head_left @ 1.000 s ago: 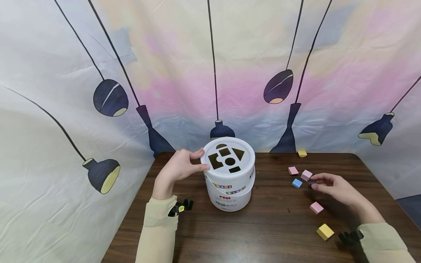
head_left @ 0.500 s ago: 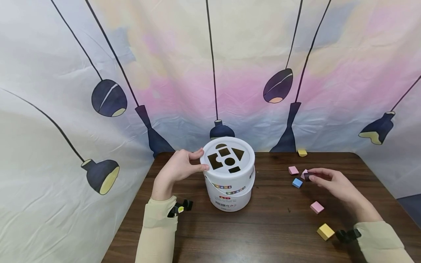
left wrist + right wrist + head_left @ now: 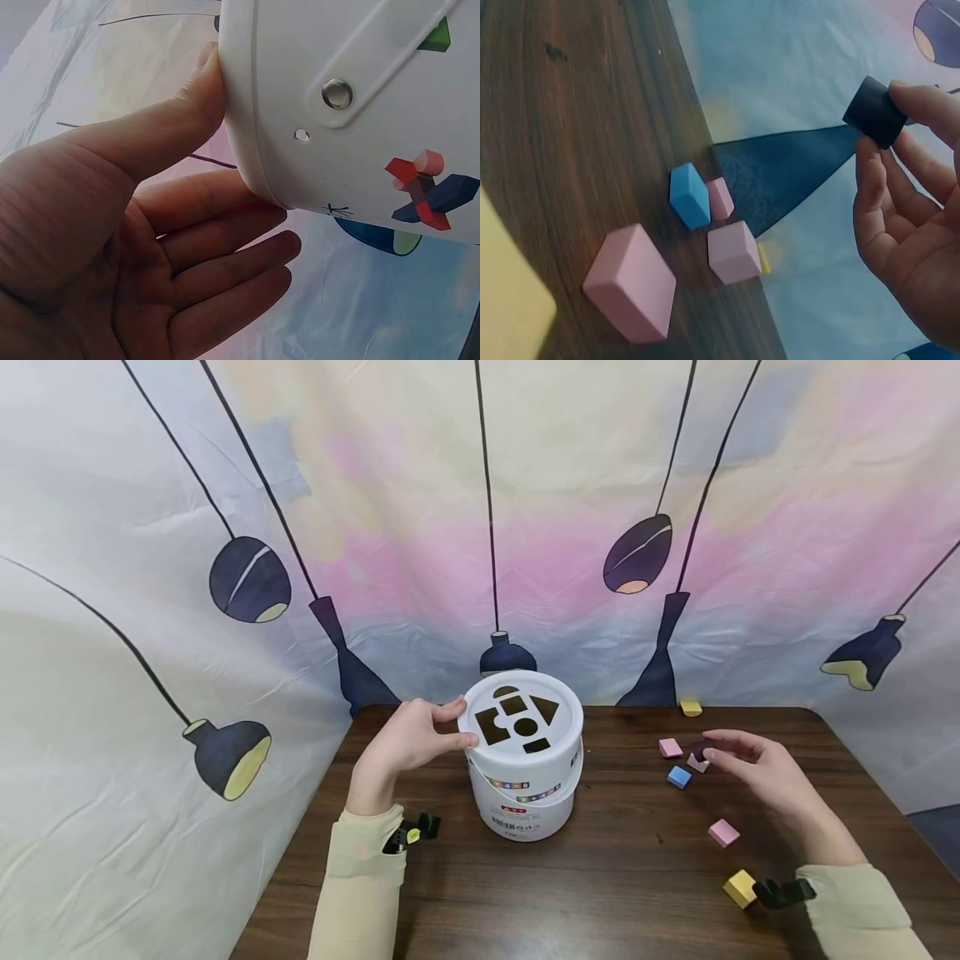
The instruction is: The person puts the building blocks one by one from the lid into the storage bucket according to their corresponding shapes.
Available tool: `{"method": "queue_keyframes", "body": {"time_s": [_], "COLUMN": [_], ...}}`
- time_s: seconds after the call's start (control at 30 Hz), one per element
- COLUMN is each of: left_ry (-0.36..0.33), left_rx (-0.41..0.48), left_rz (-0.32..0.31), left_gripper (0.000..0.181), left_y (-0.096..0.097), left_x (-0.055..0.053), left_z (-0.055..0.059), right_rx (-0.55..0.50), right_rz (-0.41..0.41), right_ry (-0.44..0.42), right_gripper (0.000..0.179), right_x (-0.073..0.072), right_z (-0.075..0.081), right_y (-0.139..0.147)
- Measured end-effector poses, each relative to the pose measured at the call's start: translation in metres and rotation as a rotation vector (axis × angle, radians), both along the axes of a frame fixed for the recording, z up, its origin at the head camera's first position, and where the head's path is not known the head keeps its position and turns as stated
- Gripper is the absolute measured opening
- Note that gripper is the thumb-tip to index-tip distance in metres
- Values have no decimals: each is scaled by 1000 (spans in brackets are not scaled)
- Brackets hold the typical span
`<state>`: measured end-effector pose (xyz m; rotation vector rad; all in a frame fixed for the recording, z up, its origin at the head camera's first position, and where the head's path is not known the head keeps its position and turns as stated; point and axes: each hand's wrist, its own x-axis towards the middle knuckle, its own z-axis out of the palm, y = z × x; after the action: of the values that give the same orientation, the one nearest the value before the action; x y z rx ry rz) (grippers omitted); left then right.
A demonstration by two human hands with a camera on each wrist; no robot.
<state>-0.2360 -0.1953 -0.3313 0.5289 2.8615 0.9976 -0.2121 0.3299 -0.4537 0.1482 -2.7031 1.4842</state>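
Observation:
My right hand (image 3: 768,777) holds a small dark cylinder block (image 3: 875,112) between thumb and fingertips, raised off the table in the right wrist view. Just behind the cylinder in the head view lies a pale pink block (image 3: 698,765), partly hidden by it. A blue block (image 3: 678,777) and another pink block (image 3: 671,748) lie to its left. At the middle of the table stands a white bucket (image 3: 525,793). Its lid (image 3: 558,737) has several cut-out shapes. My left hand (image 3: 405,743) rests its thumb and forefinger on the lid's left rim, other fingers extended loosely.
Nearer me on the right lie a pink block (image 3: 724,832) and a larger yellow block (image 3: 740,888), close to the right wrist camera. A yellow piece (image 3: 691,708) sits at the back edge of the brown table (image 3: 615,893). A printed curtain (image 3: 420,527) hangs behind.
My right hand has lifted the dark cylinder from beside the pale pink block and shifted slightly away from me and left. My left hand and the bucket stay put.

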Motion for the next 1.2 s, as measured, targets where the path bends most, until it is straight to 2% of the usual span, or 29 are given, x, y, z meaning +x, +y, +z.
{"method": "queue_keyframes", "body": {"time_s": [0.2, 0.6, 0.93, 1.2], "left_ry": [0, -3, -10, -7], "left_rx": [0, 8, 2, -3], "left_rz": [6, 4, 14, 11], "left_gripper": [73, 73, 72, 72], "left_y": [1, 1, 1, 1], "left_x": [0, 1, 1, 1], "left_z": [0, 1, 1, 1], "right_rx": [-35, -24, -56, -116], "right_rz": [8, 11, 10, 44], "right_ry": [54, 84, 110, 104], "right_gripper": [50, 51, 49, 51], "right_x": [-1, -3, -1, 0], "right_z": [4, 9, 21, 28], "right_y": [-9, -26, -43, -57]}}
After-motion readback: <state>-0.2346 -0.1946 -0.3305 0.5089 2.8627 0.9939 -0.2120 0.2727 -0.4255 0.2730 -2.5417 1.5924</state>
